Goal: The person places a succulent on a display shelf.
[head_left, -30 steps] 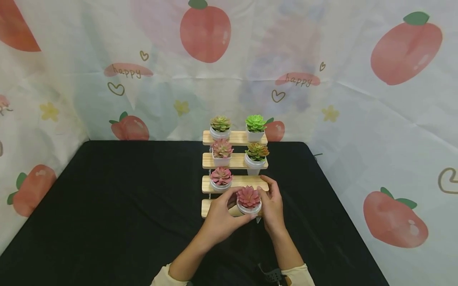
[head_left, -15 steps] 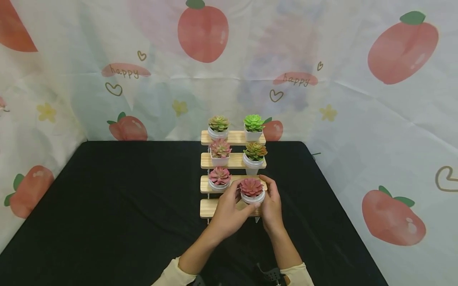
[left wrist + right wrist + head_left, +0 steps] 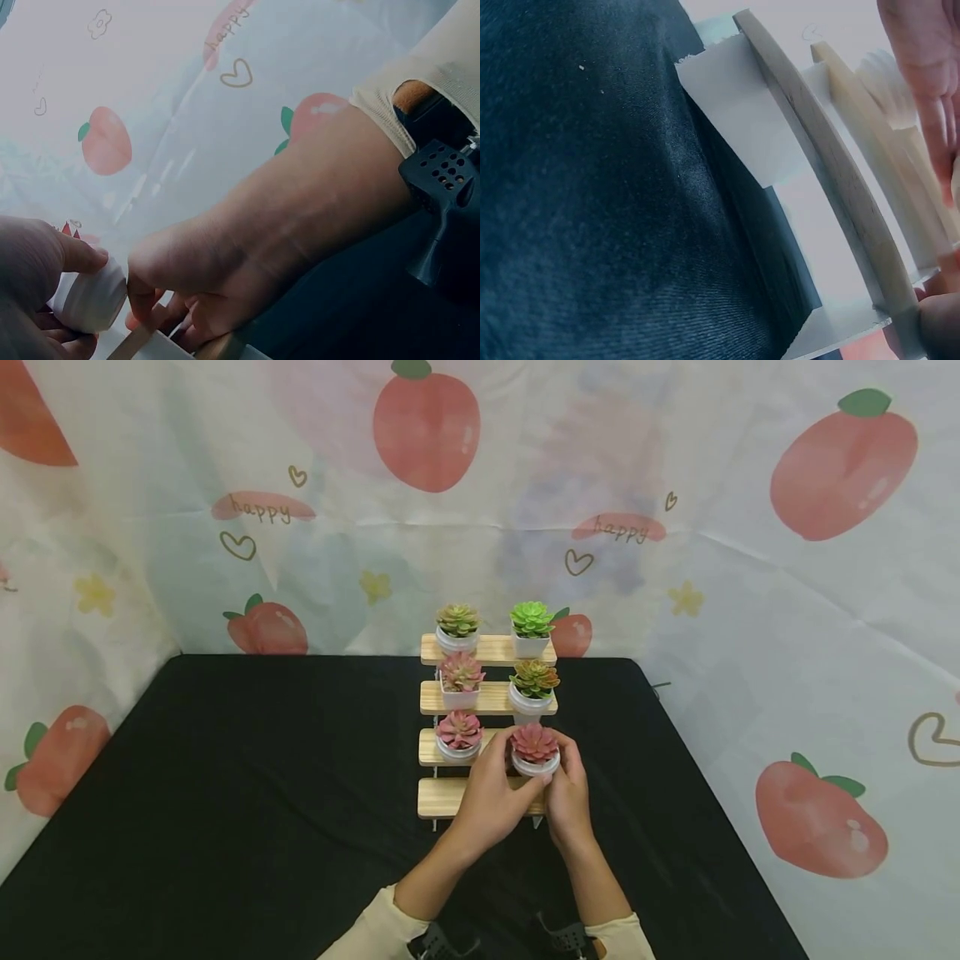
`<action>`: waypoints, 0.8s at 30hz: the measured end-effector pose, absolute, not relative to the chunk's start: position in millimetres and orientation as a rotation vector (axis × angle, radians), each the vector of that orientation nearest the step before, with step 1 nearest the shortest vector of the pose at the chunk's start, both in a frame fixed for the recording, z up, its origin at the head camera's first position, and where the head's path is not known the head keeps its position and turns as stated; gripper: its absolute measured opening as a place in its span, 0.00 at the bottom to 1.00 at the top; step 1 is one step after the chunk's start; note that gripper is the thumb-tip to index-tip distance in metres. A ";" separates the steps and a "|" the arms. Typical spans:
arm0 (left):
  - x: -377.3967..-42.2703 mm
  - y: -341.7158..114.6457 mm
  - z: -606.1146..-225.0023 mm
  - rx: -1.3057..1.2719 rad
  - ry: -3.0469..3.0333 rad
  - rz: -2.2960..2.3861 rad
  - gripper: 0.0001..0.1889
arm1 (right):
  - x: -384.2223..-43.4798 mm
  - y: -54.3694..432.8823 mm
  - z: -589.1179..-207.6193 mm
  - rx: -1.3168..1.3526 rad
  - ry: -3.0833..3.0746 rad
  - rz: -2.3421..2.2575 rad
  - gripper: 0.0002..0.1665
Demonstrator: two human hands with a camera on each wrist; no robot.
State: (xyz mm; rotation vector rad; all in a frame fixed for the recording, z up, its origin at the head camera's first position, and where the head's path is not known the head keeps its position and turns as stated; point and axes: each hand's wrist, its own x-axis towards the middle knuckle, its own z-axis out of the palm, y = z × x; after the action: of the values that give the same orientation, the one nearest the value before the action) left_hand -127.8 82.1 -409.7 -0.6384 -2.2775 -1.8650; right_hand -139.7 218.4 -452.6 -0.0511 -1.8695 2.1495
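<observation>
A pink succulent in a round white pot (image 3: 535, 762) is held in the left hand (image 3: 491, 793), thumb in front and fingers round its far side. It is over the right end of the third tier of a wooden plant stand (image 3: 441, 797); whether its base touches the board is hidden. In the left wrist view the white pot (image 3: 96, 296) tilts between thumb and fingers. The right hand (image 3: 568, 793) grips the stand's right side, its curled fingers at the board ends. Beside the held pot, on the same tier, sits another pink succulent (image 3: 459, 732).
Higher tiers bear a pale pink succulent (image 3: 461, 672), a brownish-green one (image 3: 534, 677), a dull green one (image 3: 457, 620) and a bright green one (image 3: 532, 620). Black cloth (image 3: 285, 777) covers the table. A fruit-printed curtain (image 3: 480, 552) hangs behind.
The left hand has carried the pink succulent up and rightward, from over the bottom tier to the third tier's right end. The right hand has stayed at the stand's side.
</observation>
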 end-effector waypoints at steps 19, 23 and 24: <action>-136.8 86.3 -408.6 -0.597 -2.300 -1.796 0.34 | -141.5 218.5 -451.8 -0.017 -1.805 2.243 0.24; -137.7 87.7 -410.4 -0.591 -2.304 -1.774 0.34 | -141.2 218.9 -453.1 -0.016 -1.783 2.261 0.27; -138.0 88.1 -411.0 -0.589 -2.306 -1.768 0.34 | -141.2 219.2 -453.5 -0.014 -1.774 2.268 0.27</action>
State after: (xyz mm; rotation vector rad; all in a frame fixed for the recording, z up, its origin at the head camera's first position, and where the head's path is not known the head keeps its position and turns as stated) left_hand -138.0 88.1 -411.0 -0.5891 -2.3058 -1.7677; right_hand -141.2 219.2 -453.5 -0.0135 -1.7742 2.2676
